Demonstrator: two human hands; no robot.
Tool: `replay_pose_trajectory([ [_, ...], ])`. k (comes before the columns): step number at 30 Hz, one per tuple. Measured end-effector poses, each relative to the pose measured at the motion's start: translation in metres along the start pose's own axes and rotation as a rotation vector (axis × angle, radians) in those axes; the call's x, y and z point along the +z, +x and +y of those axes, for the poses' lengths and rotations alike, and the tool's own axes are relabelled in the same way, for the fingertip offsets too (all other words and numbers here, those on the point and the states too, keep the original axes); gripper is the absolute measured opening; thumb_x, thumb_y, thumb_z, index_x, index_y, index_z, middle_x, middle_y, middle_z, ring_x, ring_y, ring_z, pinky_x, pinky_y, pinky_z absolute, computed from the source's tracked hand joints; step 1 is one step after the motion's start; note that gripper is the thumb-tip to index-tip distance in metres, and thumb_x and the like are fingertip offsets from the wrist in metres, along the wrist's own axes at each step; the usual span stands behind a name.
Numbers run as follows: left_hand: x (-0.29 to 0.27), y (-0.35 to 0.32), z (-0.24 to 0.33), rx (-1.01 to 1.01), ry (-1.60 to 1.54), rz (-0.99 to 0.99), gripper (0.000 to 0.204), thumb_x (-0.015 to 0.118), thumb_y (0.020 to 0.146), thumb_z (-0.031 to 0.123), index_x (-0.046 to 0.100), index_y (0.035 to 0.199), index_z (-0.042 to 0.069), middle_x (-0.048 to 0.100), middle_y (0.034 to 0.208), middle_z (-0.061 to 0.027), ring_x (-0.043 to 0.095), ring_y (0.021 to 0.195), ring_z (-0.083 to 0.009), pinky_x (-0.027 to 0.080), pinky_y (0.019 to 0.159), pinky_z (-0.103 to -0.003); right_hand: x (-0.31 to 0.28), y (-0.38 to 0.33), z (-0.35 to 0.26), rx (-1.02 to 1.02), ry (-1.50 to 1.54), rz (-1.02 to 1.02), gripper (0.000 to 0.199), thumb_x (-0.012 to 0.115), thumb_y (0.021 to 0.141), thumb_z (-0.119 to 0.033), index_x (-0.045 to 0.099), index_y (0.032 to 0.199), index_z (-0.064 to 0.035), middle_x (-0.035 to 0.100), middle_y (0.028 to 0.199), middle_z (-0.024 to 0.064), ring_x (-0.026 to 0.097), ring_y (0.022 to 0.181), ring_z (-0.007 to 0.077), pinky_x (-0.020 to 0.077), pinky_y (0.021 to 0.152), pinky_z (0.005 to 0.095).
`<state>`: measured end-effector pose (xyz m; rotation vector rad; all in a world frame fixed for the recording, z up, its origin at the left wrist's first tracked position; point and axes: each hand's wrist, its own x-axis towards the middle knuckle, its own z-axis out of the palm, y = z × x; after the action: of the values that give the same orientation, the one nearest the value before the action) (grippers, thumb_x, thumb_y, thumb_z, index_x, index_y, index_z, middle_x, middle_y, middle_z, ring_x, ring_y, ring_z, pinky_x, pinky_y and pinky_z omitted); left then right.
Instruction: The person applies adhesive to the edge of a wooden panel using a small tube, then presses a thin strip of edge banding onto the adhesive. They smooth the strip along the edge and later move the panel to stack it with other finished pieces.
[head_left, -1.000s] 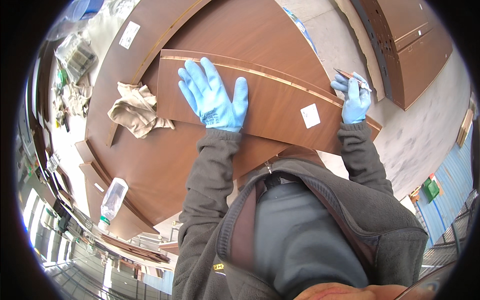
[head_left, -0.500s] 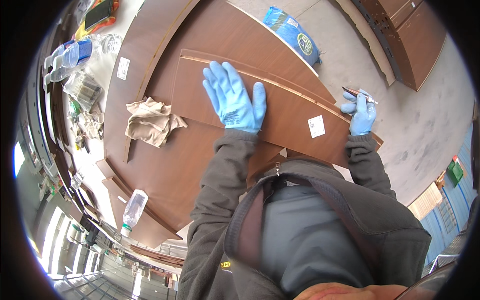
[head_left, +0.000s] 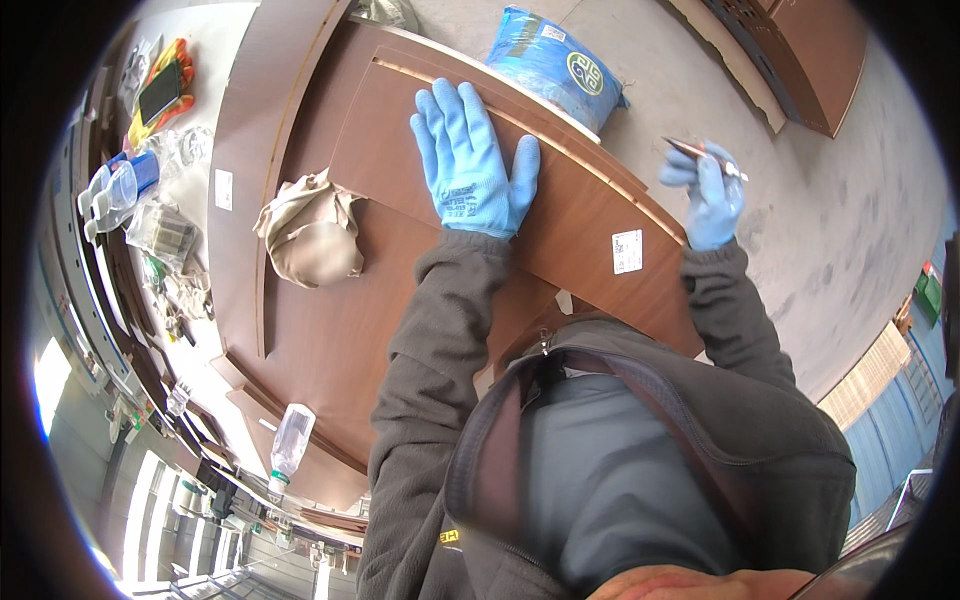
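Note:
My left hand [head_left: 468,165], in a blue coated glove, lies flat with fingers stretched on a long brown panel [head_left: 575,235]. A pale, unfinished-looking strip runs along the panel's far edge, and a white label [head_left: 627,252] sits toward its right end. Off to the right, my right hand [head_left: 714,200], gloved alike, is just beyond that edge. Its fingers are closed on a slim pen-like tool [head_left: 692,150] with a dark pointed tip aimed left and a white rear end. Beside the panel's left end lies a crumpled beige cloth [head_left: 310,225], partly blurred.
Larger brown boards [head_left: 330,340] lie underneath. A blue printed bag [head_left: 560,70] rests on the floor beyond. At left are plastic bottles [head_left: 118,195], a phone [head_left: 160,95] on orange-yellow gloves, and a clear bottle [head_left: 290,445]. More brown panels [head_left: 800,70] stand far right.
The view has shifted, and the panel now slopes more steeply across it. My right hand, with the pen-like tool, has moved up and left in the picture. My left hand stays flat on the panel.

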<state>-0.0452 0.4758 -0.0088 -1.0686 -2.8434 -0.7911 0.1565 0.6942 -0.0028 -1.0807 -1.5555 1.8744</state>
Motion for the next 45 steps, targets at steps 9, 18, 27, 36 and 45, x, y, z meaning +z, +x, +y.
replay_pose_trajectory([
  [9, 0.006, 0.014, 0.000, 0.031, 0.002, -0.027, 0.089, 0.064, 0.094, 0.047, 0.034, 0.156, -0.009, 0.028, 0.164, -0.0328, 0.022, 0.155, -0.0503, 0.013, 0.128, -0.059, 0.096, 0.046, -0.013, 0.042, 0.168, -0.308, 0.026, 0.054, 0.104, -0.008, 0.059, 0.123, 0.0082, 0.075, 0.103, 0.0244, 0.074, 0.082, 0.0262, 0.0612, 0.081, 0.0369],
  [18, 0.006, 0.017, 0.001, 0.020, 0.006, -0.019, 0.088, 0.064, 0.094, 0.049, 0.037, 0.155, -0.008, 0.028, 0.166, -0.0305, 0.021, 0.156, -0.0483, 0.014, 0.128, -0.058, 0.104, 0.061, -0.011, 0.178, 0.136, -0.376, 0.029, 0.056, 0.107, -0.016, 0.068, 0.116, 0.0088, 0.077, 0.102, 0.0239, 0.077, 0.080, 0.0253, 0.0619, 0.079, 0.0337],
  [27, 0.005, 0.017, 0.000, 0.016, 0.006, -0.022, 0.087, 0.065, 0.094, 0.048, 0.037, 0.156, -0.006, 0.030, 0.165, -0.0297, 0.023, 0.155, -0.0486, 0.016, 0.127, -0.058, 0.100, 0.059, -0.008, 0.271, 0.157, -0.400, 0.023, 0.058, 0.106, -0.012, 0.065, 0.118, 0.0067, 0.075, 0.104, 0.0234, 0.076, 0.087, 0.0261, 0.0626, 0.082, 0.0353],
  [36, 0.008, 0.016, -0.001, 0.010, 0.007, -0.001, 0.089, 0.068, 0.092, 0.048, 0.036, 0.158, -0.001, 0.033, 0.165, -0.0281, 0.024, 0.156, -0.0457, 0.014, 0.128, -0.055, 0.100, 0.050, -0.010, 0.192, 0.099, -0.424, 0.022, 0.059, 0.106, -0.008, 0.060, 0.122, 0.0068, 0.074, 0.110, 0.0217, 0.075, 0.091, 0.0219, 0.0627, 0.085, 0.0348],
  [45, 0.006, 0.016, -0.002, 0.001, 0.005, -0.020, 0.089, 0.068, 0.092, 0.049, 0.035, 0.159, -0.001, 0.030, 0.166, -0.0269, 0.022, 0.157, -0.0445, 0.012, 0.128, -0.055, 0.094, 0.047, 0.000, 0.117, 0.051, -0.463, 0.026, 0.068, 0.097, 0.004, 0.066, 0.123, 0.0034, 0.074, 0.112, 0.0145, 0.076, 0.096, 0.0205, 0.0660, 0.086, 0.0328],
])
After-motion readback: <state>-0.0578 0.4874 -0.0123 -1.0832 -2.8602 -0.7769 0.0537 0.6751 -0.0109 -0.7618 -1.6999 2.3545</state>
